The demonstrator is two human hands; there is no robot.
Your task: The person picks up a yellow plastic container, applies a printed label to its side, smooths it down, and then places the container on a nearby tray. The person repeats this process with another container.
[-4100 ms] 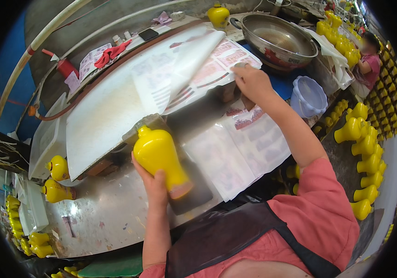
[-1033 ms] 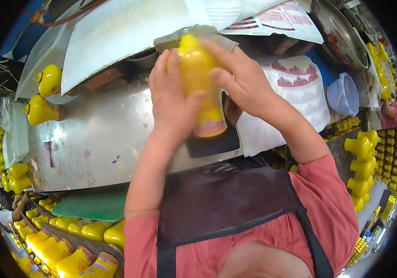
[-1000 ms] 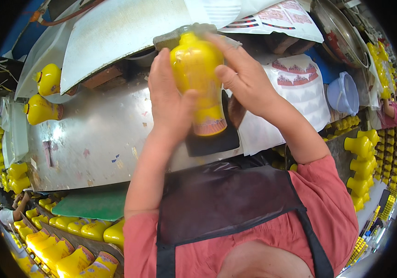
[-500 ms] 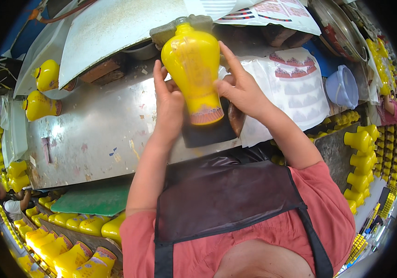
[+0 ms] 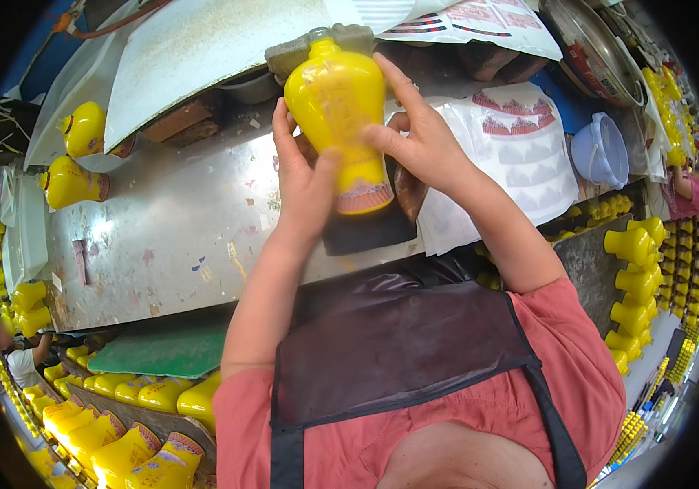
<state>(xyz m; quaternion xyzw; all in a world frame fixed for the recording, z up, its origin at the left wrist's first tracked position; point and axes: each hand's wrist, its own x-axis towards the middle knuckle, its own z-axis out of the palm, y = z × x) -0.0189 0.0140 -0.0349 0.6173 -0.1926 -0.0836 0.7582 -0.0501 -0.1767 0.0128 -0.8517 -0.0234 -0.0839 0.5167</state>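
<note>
A glossy yellow vase-shaped bottle (image 5: 335,98) lies between my two hands, its neck away from me and its patterned pink-and-purple base band toward me. My left hand (image 5: 304,175) grips its left side, with the thumb near the lower body. On the other side my right hand (image 5: 418,134) is closed round it, fingers along the shoulder and thumb pressed on the front face. A faint reddish design shows under the right thumb. Behind the neck sits a folded grey cloth (image 5: 357,41). Below the bottle's base is a dark block (image 5: 370,232).
Decal sheets (image 5: 520,155) lie on the metal table (image 5: 154,236) at right, beside a pale blue bucket (image 5: 600,151). Two yellow bottles (image 5: 76,183) lie at far left. More bottles (image 5: 125,448) fill the racks at lower left and right. Other people stand at both far sides.
My right thumb has moved inward onto the bottle's front, and my left thumb has shifted toward its lower body. The bottle has moved slightly up and to the left.
</note>
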